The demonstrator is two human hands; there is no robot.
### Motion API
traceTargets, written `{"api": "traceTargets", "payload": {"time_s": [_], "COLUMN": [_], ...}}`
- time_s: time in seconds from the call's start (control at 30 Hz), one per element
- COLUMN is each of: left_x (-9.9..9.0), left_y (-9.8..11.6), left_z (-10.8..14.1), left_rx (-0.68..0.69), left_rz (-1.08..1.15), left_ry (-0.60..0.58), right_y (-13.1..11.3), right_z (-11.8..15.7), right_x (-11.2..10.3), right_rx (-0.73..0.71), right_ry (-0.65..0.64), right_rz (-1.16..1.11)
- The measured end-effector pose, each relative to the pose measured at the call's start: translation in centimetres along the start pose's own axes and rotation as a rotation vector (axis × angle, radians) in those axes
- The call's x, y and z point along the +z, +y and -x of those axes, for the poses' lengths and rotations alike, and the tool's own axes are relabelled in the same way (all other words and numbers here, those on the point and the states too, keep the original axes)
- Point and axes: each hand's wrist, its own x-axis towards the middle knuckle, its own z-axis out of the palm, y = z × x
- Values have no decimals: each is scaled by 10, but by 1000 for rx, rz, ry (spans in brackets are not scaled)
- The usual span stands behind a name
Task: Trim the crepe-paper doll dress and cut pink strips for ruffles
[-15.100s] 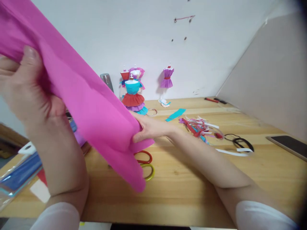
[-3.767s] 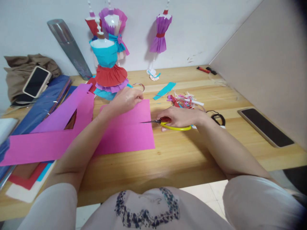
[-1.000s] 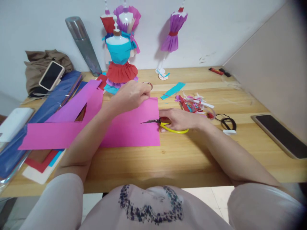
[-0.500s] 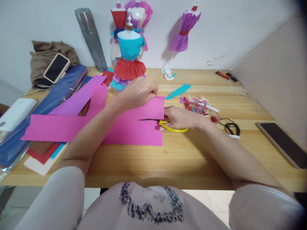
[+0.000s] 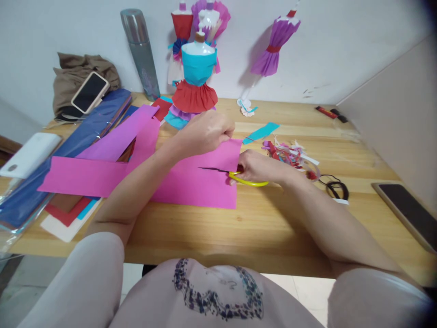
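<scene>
A long sheet of pink crepe paper [image 5: 194, 189] lies across the wooden table, its left part folded back on itself. My left hand [image 5: 213, 132] pinches the paper's upper edge near the right corner. In my right hand [image 5: 256, 166] are scissors with yellow handles [image 5: 251, 182], fingers wrapped round the grips. Their dark blade [image 5: 213, 169] reaches left into the sheet from its right edge. Whether the blades are fully closed I cannot make out. Just behind my left hand stands a small dress form [image 5: 199, 64] in a blue top and red ruffled skirt.
Paper scraps [image 5: 288, 155] and a blue strip [image 5: 262, 133] lie beyond my right hand. Farther right are a black cord [image 5: 337, 189] and a phone [image 5: 406, 212]. Wrapped blue paper [image 5: 102, 118], a white power bank [image 5: 30, 155] and a steel flask [image 5: 141, 59] stand or lie left.
The whole view has shifted slightly, so things sit farther right. Both hands keep their hold, and the scissors stay at nearly the same place in the pink paper.
</scene>
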Motion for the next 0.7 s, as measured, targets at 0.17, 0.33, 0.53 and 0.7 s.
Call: {"api": "traceTargets", "payload": {"time_s": [0.17,0.33,0.53,0.7], "left_x": [-1,-2,-3,-4], "left_y": [1,3,2,2], "left_z": [1,2,2,3], "left_rx": [-17,-11,-7,5], "left_rz": [-7,-1,0,24], "left_ry": [-1,-5,23,35], "right_y": [-2,-5,-4,-4], "right_z": [3,3,-1,-3], "right_x": [-1,-2,-2,-4], "right_rx": [42,2,-25,-41], "right_ry": [30,10,-15,-17], "right_rz": [55,84,66,82]}}
